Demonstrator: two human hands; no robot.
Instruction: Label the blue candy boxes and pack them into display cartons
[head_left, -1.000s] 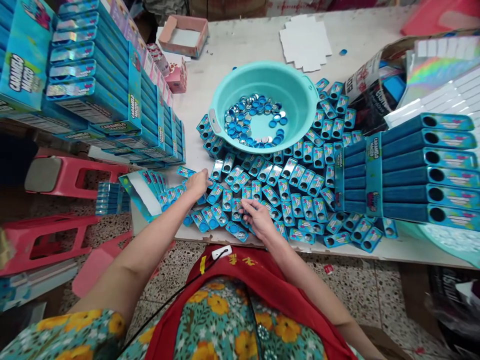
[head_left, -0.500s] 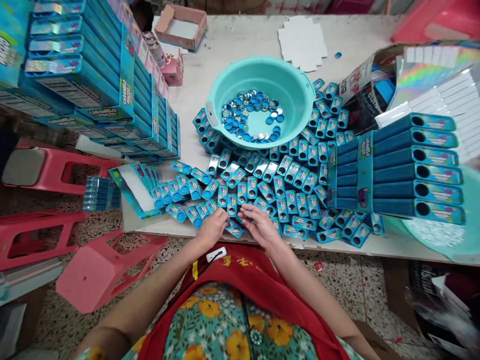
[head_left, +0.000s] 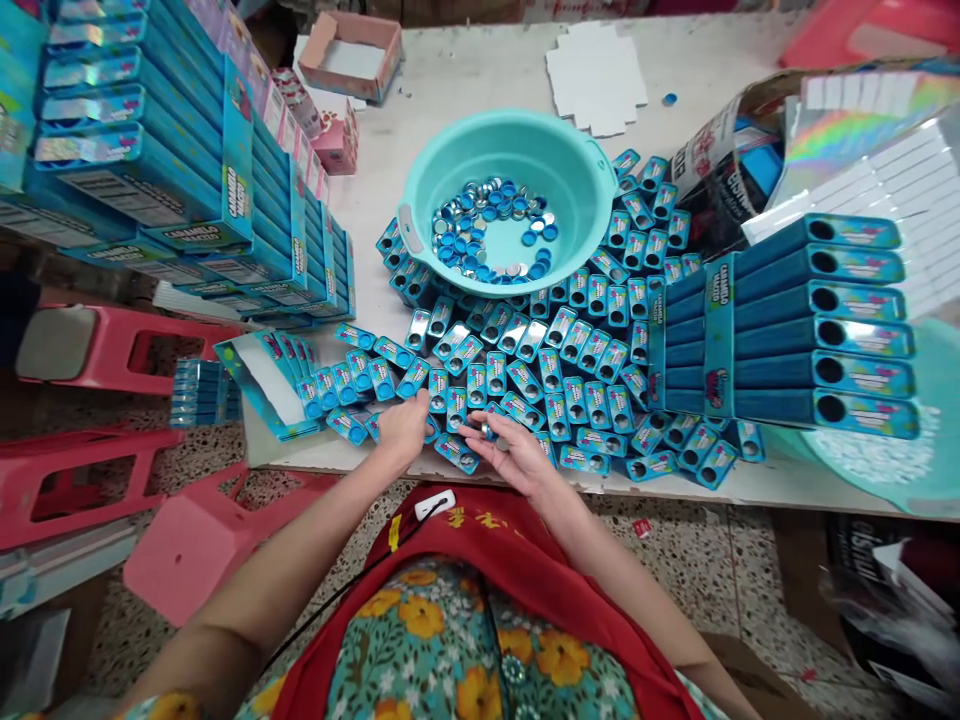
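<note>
Many small blue printed boxes (head_left: 555, 415) stand packed on end across the table's front, with their printed tops facing up. Several tops have dark round holes, while those at the left show blue discs in the same spot. My left hand (head_left: 403, 432) is closed, its fingertips down on the box tops left of the middle; whatever they pinch is hidden. Curled palm up over the front boxes, my right hand (head_left: 510, 450) holds a few small round metal caps (head_left: 487, 432). Behind the boxes, a turquoise basin (head_left: 517, 140) contains many blue and silver caps (head_left: 480, 205).
Stacked blue cartons (head_left: 180, 180) rise at the left, above red stools (head_left: 187, 550). A bundle of long blue boxes (head_left: 795, 330) lies at the right, over another turquoise basin (head_left: 937, 370) of white pieces. An opened blue carton (head_left: 262, 385) sits at the left table edge.
My left hand has moved left and slightly away from me over the boxes. My right hand has turned its palm up, bringing the metal caps into view.
</note>
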